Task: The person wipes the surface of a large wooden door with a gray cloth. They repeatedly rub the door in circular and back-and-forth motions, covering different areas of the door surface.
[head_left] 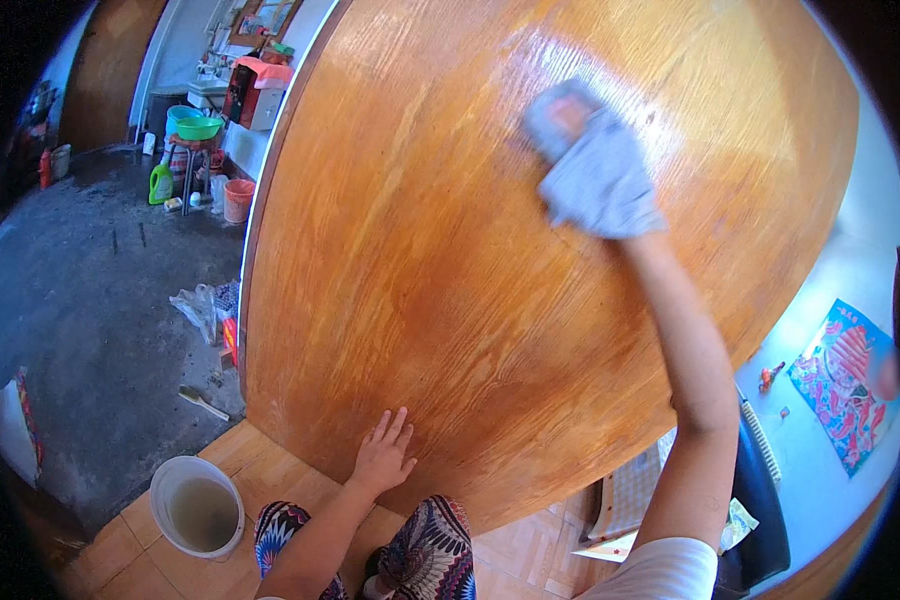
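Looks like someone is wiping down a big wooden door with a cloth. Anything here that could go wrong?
A few things, possibly. The bucket of water stands right beside the person's knee, so a shift could tip it over the tiled floor. The right hand reaches high with the cloth while only the left hand steadies against the door; if the door swings, balance could go. A wet floor may also be slippery.

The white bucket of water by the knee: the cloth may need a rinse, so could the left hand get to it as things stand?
Probably yes. The left hand lies flat and empty on the wooden door, and the white bucket stands on the floor just to its lower left, with nothing between them.
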A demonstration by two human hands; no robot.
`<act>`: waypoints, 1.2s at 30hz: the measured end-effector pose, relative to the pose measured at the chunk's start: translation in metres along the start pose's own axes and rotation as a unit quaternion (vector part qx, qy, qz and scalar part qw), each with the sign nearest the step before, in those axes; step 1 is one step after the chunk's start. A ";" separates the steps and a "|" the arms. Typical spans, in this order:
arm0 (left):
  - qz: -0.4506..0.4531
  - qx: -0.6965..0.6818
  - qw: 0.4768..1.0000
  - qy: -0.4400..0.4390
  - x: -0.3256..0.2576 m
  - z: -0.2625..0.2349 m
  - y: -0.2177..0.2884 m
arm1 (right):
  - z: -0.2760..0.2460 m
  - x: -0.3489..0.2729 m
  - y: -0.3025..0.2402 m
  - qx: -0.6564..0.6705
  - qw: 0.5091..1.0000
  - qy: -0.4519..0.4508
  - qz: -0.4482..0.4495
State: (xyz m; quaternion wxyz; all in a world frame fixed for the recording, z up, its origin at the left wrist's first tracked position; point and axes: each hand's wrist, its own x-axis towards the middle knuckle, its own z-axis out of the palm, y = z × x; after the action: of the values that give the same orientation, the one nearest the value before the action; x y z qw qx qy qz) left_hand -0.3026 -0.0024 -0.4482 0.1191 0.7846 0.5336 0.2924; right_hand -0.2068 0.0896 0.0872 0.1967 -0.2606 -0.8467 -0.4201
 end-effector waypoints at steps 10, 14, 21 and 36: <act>0.013 -0.003 1.000 0.014 -0.003 0.008 0.005 | 0.028 -0.057 0.017 -0.098 0.977 0.189 0.026; 0.012 0.017 1.000 0.015 -0.001 0.007 0.001 | 0.065 -0.123 -0.034 0.028 0.999 0.034 -0.022; 0.009 0.035 0.999 -0.017 -0.001 0.010 -0.004 | 0.023 -0.136 0.001 0.041 0.998 -0.044 0.028; -0.029 -0.433 0.901 -0.025 0.013 0.006 0.029 | 0.074 -0.178 -0.034 0.059 0.993 0.096 0.040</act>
State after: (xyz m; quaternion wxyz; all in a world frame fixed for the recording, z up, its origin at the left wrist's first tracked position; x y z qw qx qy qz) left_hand -0.2735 -0.0011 -0.4341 0.4689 0.6471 0.3737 0.4708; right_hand -0.0956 0.0833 -0.0740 0.3087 -0.2406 -0.8362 -0.3842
